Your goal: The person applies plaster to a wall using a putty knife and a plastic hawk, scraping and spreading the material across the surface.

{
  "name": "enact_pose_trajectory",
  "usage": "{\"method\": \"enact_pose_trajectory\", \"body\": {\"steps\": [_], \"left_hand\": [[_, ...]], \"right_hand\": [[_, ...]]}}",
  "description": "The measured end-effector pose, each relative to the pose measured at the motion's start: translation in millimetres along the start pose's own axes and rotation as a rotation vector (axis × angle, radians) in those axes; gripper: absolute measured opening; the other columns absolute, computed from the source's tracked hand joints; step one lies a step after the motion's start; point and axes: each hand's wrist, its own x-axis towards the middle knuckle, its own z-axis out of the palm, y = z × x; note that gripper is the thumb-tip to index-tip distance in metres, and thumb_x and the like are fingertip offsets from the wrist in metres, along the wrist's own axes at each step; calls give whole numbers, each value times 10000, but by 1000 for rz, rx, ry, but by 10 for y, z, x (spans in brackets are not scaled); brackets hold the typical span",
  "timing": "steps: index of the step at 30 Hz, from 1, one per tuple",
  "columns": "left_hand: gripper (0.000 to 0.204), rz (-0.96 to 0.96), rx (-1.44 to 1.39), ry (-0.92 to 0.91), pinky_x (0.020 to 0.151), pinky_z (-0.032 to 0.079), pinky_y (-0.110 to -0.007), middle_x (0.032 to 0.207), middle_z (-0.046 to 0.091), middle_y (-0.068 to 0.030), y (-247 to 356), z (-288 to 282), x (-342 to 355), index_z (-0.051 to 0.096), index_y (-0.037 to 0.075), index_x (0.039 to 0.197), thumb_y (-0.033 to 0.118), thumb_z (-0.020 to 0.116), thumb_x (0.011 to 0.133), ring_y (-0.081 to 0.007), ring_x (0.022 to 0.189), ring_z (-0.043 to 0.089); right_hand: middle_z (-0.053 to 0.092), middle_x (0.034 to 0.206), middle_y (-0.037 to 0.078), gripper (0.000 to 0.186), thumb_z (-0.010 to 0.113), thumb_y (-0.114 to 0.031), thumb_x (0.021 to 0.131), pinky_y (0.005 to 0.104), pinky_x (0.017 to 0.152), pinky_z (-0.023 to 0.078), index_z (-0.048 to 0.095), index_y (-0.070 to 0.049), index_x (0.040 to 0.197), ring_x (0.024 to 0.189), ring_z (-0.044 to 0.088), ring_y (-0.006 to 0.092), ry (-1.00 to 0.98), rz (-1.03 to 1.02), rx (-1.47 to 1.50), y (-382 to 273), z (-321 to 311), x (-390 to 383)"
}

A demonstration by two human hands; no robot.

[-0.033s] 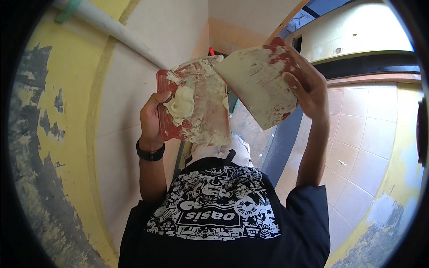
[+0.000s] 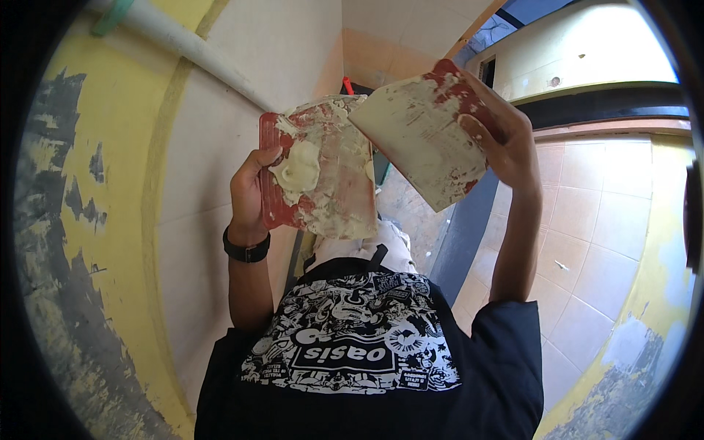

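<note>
My left hand is closed on the ribbed edge of a red plastic putty spreader, thumb on top. Off-white putty is smeared over its face, with a thick lump of putty near the thumb. A second red spreader, nearly covered in putty, is tilted in my right hand, which grips its upper right edge. Its left corner meets or overlaps the first spreader's far right corner; I cannot tell whether they touch.
Left, a pale pipe runs along a patchy yellow and grey wall. A tiled wall stands at right beside a dark upright strip. Beyond the spreaders shows a small red object. Grey floor lies below.
The spreader in my right hand has shifted slightly left along with the hand. The left spreader has turned very slightly. Both grips are the same.
</note>
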Motion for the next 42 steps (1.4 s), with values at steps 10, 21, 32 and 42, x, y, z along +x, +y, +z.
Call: {"method": "enact_pose_trajectory", "body": {"steps": [10,21,32,42], "left_hand": [[419,40,-131,-77,951,531,-438,1220,637,-155,-187,-23,-14,499,-13,1313,226,478,970,-274,1086,649],[570,346,-17,-126,1116,375,-441,1461,441,-137,-569,333,-196,270,32,1499,413,291,1076,-256,1333,464],[569,318,66,-160,1073,437,-421,1451,448,-138,-937,316,-284,266,35,1497,418,288,1076,-253,1317,487],[567,256,-154,-115,1075,425,-437,1440,477,-122,-913,184,-280,311,45,1483,430,308,1068,-259,1304,500]], "right_hand": [[693,1092,94,489,625,-5,904,230,831,514,514,56,1376,914,632,81,-215,382,495,118,128,-112],[655,1212,146,528,609,16,932,258,902,492,434,72,1426,1039,611,119,73,138,239,-139,538,-456],[627,1262,165,497,563,-33,954,288,928,505,427,109,1411,1075,634,173,143,364,688,184,769,-673],[618,1275,182,498,570,-71,945,300,943,513,450,99,1397,1096,643,201,153,382,854,247,818,-659]]}}
